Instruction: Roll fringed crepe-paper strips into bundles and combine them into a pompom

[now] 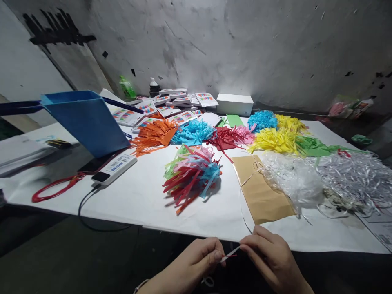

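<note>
My left hand (200, 258) and my right hand (269, 254) meet at the bottom edge, just in front of the white table (143, 196). Both pinch the ends of a thin silvery strip (230, 253) with a bit of red thread on it. A thin silver ribbon (245, 204) curves up from my right hand across a tan sheet (260, 192). A mixed bundle of red, pink, blue and green paper fringe (191, 173) lies on the table beyond my hands.
Fringe piles in orange (153, 136), blue (192, 132), red (225, 138), yellow (272, 141) and green (312, 145) line the back. Shredded silver foil (352, 175) and clear plastic (290, 177) lie right. A blue paper bag (85, 120), power bank (114, 168), red cable (55, 187) and paper packs (177, 104) sit left and back.
</note>
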`<state>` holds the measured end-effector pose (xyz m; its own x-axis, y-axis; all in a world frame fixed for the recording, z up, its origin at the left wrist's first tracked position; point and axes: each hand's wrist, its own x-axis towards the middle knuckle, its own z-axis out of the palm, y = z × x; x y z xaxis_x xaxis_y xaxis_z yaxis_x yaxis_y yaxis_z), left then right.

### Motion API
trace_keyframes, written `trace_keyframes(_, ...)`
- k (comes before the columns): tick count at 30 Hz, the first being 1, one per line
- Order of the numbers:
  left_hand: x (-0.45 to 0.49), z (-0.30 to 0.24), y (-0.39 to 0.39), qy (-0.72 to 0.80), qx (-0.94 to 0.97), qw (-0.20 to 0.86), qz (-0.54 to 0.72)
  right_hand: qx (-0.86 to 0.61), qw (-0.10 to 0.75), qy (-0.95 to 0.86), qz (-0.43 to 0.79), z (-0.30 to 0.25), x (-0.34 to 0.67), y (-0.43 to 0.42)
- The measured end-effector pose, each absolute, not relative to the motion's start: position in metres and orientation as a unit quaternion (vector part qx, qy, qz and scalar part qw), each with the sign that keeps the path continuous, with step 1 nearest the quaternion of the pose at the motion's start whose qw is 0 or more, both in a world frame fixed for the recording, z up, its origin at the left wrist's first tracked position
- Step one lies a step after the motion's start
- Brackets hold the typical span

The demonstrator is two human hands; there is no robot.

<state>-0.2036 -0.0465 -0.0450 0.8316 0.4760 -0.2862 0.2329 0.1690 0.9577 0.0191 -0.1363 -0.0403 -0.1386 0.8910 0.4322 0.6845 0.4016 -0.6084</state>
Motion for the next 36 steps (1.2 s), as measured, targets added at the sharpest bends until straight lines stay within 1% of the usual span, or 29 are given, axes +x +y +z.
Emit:
trace_keyframes(3,-0.202,-0.040,-0.044,0.261,0.680,0.681,0.075,-0.531,0.404,-0.732,0.139,-0.045,0.020,-0.136)
trace_keyframes(5,-0.200,-0.037,-0.043,0.245,0.681,0.687,0.069,-0.531,0.421,-0.720,0.151,-0.047,0.019,-0.135)
trace_keyframes(9,-0.196,-0.046,-0.042,0.211,0.587,0.781,0.036,-0.530,0.470,-0.680,0.188,-0.048,0.014,-0.131)
trace_keyframes(12,-0.192,-0.064,-0.045,0.224,0.488,0.843,0.042,-0.538,0.492,-0.654,0.202,-0.049,0.013,-0.131)
trace_keyframes(15,-0.187,-0.076,-0.051,0.236,0.387,0.889,0.066,-0.543,0.486,-0.653,0.204,-0.052,0.014,-0.135)
trace_keyframes(20,-0.180,-0.075,-0.060,0.254,0.320,0.909,0.084,-0.524,0.445,-0.714,0.134,-0.056,0.016,-0.141)
trace_keyframes(23,-0.178,-0.076,-0.063,0.259,0.304,0.913,0.081,-0.508,0.424,-0.733,0.158,-0.056,0.015,-0.140)
trace_keyframes(27,-0.176,-0.082,-0.061,0.244,0.321,0.911,0.082,-0.506,0.425,-0.730,0.175,-0.059,0.014,-0.136)
trace_keyframes(30,-0.178,-0.081,-0.058,0.237,0.398,0.882,0.090,-0.521,0.420,-0.715,0.203,-0.061,0.014,-0.135)
trace_keyframes(32,-0.181,-0.078,-0.055,0.242,0.499,0.825,0.105,-0.539,0.422,-0.696,0.218,-0.062,0.014,-0.135)
trace_keyframes(34,-0.185,-0.076,-0.052,0.256,0.630,0.724,0.117,-0.550,0.424,-0.682,0.229,-0.062,0.014,-0.135)
trace_keyframes(36,-0.190,-0.077,-0.051,0.265,0.753,0.588,0.129,-0.554,0.425,-0.670,0.251,-0.060,0.014,-0.134)
